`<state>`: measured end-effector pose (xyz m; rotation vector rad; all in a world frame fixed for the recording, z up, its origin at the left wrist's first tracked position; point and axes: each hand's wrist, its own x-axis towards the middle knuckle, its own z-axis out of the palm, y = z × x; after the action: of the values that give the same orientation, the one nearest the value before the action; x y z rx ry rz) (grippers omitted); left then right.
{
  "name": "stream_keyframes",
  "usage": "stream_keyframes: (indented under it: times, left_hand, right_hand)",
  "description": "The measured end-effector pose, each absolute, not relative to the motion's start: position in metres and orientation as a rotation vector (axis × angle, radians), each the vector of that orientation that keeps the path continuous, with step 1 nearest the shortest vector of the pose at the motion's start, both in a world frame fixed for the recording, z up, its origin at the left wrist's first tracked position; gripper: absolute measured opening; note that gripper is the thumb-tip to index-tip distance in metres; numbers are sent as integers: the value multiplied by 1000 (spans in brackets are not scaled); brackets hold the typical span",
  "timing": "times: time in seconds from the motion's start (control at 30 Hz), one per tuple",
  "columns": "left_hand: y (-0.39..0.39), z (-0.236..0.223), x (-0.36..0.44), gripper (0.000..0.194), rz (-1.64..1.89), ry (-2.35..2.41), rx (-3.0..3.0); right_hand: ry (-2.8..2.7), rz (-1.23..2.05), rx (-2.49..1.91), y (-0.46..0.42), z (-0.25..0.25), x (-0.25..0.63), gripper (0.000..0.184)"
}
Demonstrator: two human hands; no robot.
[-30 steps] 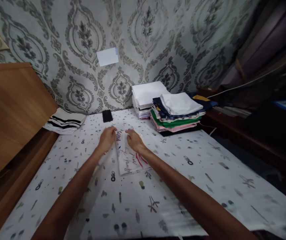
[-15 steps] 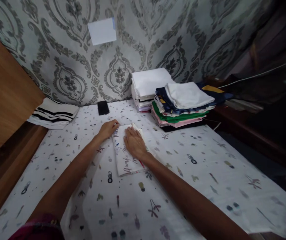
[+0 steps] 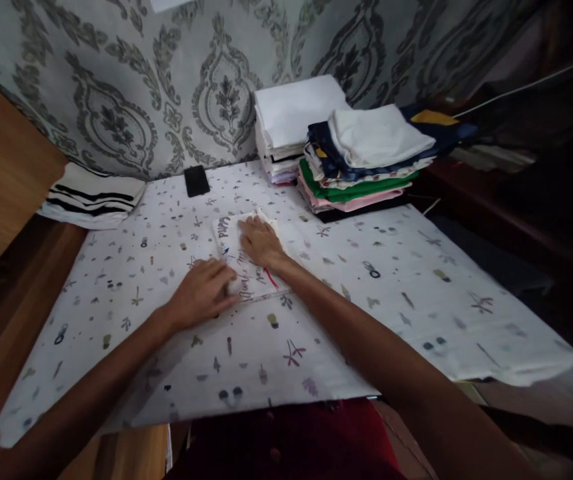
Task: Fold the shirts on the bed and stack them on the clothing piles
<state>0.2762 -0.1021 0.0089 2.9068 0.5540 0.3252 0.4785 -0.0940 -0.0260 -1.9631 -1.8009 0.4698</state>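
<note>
A small folded white cloth with printed lettering (image 3: 230, 248) lies on the patterned white sheet (image 3: 366, 300) covering the table. My right hand (image 3: 259, 241) rests flat on the far part of that cloth, fingers stretched out. My left hand (image 3: 203, 293) lies at the cloth's near left edge, fingers curled down onto the fabric. Whether they pinch the edge or only press it I cannot make out.
A stack of folded white cloths (image 3: 291, 120) and a pile of folded coloured garments (image 3: 361, 160) stand at the back right. A black phone (image 3: 197, 180) lies near the wallpapered wall. A striped folded cloth (image 3: 91, 199) sits back left beside a wooden board (image 3: 1, 173).
My left hand slid from the cloth's far left corner toward me to its near edge. My right hand stayed flat on the cloth. The camera tilted down and drew closer.
</note>
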Motion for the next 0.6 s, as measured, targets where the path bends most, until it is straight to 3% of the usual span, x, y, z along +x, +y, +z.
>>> stream_keyframes:
  times: [0.4,0.6]
  left_hand:
    - [-154,-13,264,25,395,577,3185]
    - [-140,12,274,24,325,576,3079]
  right_hand:
    - [-1867,353,-2013,-101,-30,472,56]
    - [-1835,349,-1988,-107,-24,471,55]
